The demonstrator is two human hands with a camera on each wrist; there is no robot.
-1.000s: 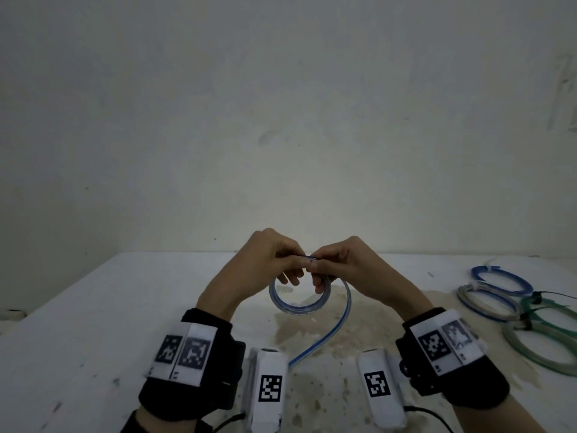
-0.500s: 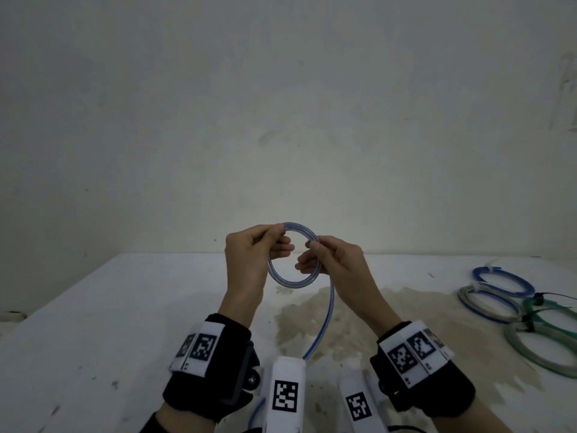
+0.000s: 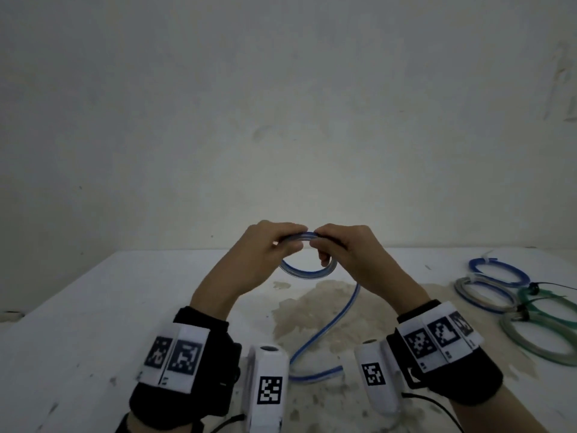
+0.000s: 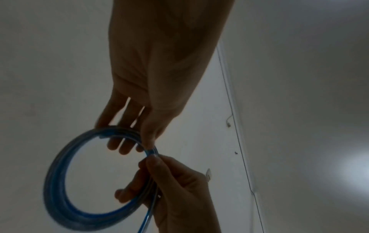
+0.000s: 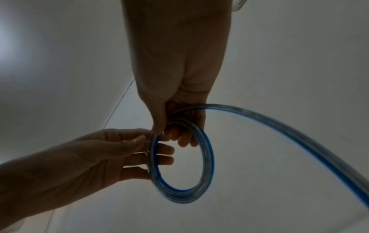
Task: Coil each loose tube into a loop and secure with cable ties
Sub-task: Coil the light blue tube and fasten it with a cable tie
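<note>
i'm pinching the blue tube (image 3: 307, 270) coil's top with my left hand (image 3: 265, 248) and right hand (image 3: 346, 248), its tail trailing onto the table (image 3: 93, 307).

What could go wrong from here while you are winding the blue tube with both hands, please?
1. The coil is kept together only where the left hand and right hand pinch its top; a slip could let the turns spring open.
2. The loose tail trails across the table and could kink or snag as it is drawn in.
3. No cable tie shows near the hands, so fetching one may mean holding the coil one-handed.
</note>
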